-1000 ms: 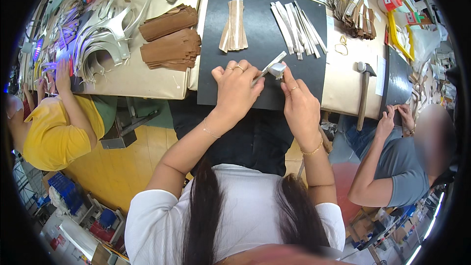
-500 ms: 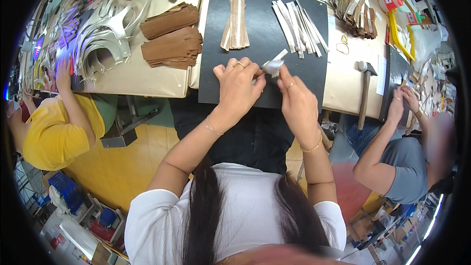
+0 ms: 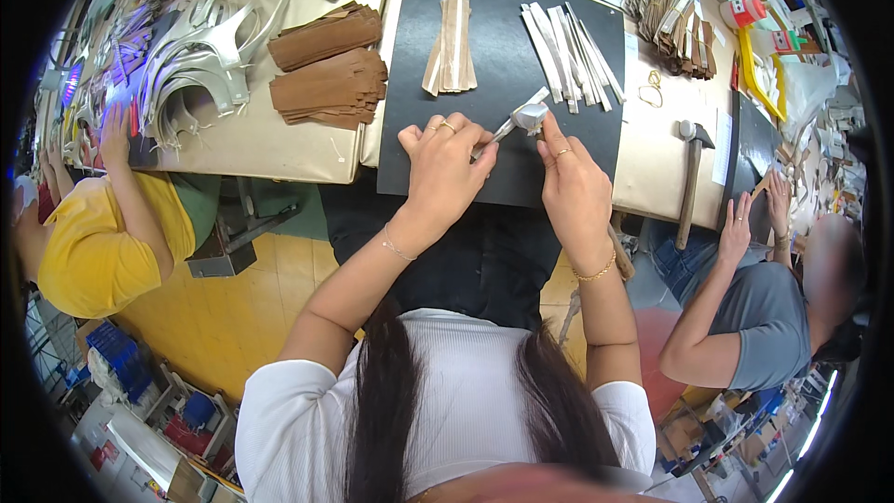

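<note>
On the black board (image 3: 414, 56) in front of me, my left hand (image 3: 447, 158) pinches a narrow pale strip (image 3: 507, 128) that slants up and right. My right hand (image 3: 573, 177) is closed around a hammer; its metal head (image 3: 531, 115) is over the strip, though I cannot tell whether they touch. Most of the handle is hidden by my hand, and a wooden end (image 3: 621, 256) shows beside my wrist. Beyond my hands lie a fanned set of tan strips with pale centre lines (image 3: 453, 51) and a loose spread of white strips (image 3: 568, 56).
Brown leather-like pieces (image 3: 331, 84) lie in two piles left of the board, beside silvery curved pieces (image 3: 200, 56). Another hammer (image 3: 692, 163) overhangs the right table edge. Bundled strips (image 3: 684, 28) lie at the back right. People work on both sides.
The hammer head has shifted slightly right and up off the strip's lower part, showing more of the strip. My right hand has moved a little right; my left stays nearly in place.
</note>
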`<action>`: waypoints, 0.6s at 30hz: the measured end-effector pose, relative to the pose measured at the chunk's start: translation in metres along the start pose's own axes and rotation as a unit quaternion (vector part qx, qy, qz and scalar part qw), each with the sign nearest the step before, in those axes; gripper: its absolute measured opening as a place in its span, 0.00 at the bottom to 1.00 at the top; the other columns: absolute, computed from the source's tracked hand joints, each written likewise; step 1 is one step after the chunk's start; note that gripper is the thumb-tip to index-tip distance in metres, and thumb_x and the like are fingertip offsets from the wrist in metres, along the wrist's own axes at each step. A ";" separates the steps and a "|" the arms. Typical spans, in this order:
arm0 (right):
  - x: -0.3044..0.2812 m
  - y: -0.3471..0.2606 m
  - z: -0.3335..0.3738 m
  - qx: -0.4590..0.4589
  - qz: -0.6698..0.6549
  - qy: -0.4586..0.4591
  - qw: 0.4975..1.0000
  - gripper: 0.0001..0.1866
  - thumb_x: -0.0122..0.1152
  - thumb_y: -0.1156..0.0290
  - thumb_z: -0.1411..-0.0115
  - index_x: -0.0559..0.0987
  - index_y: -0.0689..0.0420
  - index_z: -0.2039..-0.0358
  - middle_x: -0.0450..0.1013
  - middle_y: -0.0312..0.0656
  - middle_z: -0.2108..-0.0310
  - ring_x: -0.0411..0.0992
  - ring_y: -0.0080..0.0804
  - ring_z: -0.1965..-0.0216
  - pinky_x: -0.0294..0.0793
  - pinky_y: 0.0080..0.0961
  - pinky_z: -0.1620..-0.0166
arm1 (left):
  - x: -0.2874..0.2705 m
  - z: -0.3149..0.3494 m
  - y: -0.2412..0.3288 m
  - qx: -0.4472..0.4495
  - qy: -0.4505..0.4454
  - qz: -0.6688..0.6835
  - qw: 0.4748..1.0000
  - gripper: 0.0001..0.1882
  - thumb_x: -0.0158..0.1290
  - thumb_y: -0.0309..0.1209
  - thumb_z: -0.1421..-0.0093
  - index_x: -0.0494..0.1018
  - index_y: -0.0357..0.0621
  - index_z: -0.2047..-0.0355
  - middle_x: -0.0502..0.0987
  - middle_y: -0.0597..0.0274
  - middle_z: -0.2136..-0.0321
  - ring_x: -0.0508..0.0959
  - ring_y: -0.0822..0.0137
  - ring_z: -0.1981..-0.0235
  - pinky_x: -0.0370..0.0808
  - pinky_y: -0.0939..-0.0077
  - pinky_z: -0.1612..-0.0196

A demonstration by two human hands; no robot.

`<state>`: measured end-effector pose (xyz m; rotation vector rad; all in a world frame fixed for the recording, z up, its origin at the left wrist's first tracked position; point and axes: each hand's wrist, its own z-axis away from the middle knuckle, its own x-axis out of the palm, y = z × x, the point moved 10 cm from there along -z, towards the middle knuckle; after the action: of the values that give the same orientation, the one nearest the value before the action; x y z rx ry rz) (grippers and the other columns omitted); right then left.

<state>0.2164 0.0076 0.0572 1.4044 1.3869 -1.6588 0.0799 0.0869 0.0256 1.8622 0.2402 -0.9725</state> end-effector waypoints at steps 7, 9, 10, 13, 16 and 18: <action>-0.025 -0.004 0.002 0.001 -0.145 0.108 0.983 0.23 0.59 0.67 0.32 0.75 0.45 0.37 0.73 0.43 0.72 0.76 0.47 0.76 0.77 0.41 0.71 | 0.004 -0.001 0.002 -0.004 -0.005 -0.014 1.000 0.04 0.64 0.30 0.47 0.80 0.47 0.75 0.76 0.71 0.73 0.74 0.65 0.65 0.56 0.62 0.56; -0.015 -0.020 0.005 -0.035 -0.091 0.059 0.993 0.23 0.59 0.68 0.33 0.75 0.44 0.37 0.74 0.42 0.71 0.76 0.47 0.75 0.77 0.41 0.70 | 0.003 -0.002 0.002 -0.003 -0.009 -0.021 1.000 0.04 0.64 0.30 0.47 0.79 0.47 0.75 0.76 0.71 0.73 0.74 0.65 0.65 0.56 0.62 0.56; -0.006 -0.023 0.005 -0.042 -0.059 0.009 0.997 0.24 0.59 0.69 0.33 0.75 0.44 0.37 0.74 0.42 0.71 0.77 0.47 0.74 0.77 0.41 0.70 | 0.003 -0.003 0.003 0.002 -0.007 -0.025 1.000 0.04 0.64 0.30 0.47 0.79 0.47 0.76 0.76 0.71 0.73 0.74 0.65 0.65 0.56 0.62 0.56; -0.003 -0.015 0.006 -0.020 -0.013 -0.026 0.999 0.25 0.61 0.71 0.34 0.75 0.44 0.36 0.74 0.42 0.70 0.77 0.46 0.73 0.77 0.41 0.69 | 0.004 -0.004 0.004 0.006 -0.011 -0.024 1.000 0.05 0.64 0.30 0.47 0.78 0.47 0.77 0.75 0.70 0.73 0.74 0.65 0.64 0.56 0.62 0.56; -0.021 -0.012 0.010 -0.030 -0.107 0.069 0.991 0.25 0.61 0.70 0.34 0.74 0.46 0.36 0.74 0.41 0.71 0.76 0.45 0.74 0.76 0.39 0.70 | 0.005 -0.002 0.002 -0.002 -0.009 -0.018 1.000 0.05 0.64 0.30 0.47 0.78 0.47 0.77 0.75 0.70 0.73 0.74 0.64 0.64 0.56 0.62 0.55; -0.019 -0.015 0.015 -0.040 -0.141 0.089 0.985 0.25 0.60 0.69 0.33 0.74 0.47 0.35 0.73 0.41 0.72 0.76 0.44 0.74 0.75 0.38 0.71 | 0.002 0.000 0.002 -0.001 0.002 -0.020 1.000 0.05 0.64 0.30 0.47 0.79 0.47 0.76 0.76 0.70 0.73 0.74 0.65 0.64 0.56 0.62 0.55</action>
<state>0.2030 -0.0053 0.0789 1.3889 1.8040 -1.6577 0.0828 0.0852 0.0257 1.8646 0.2815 -0.9951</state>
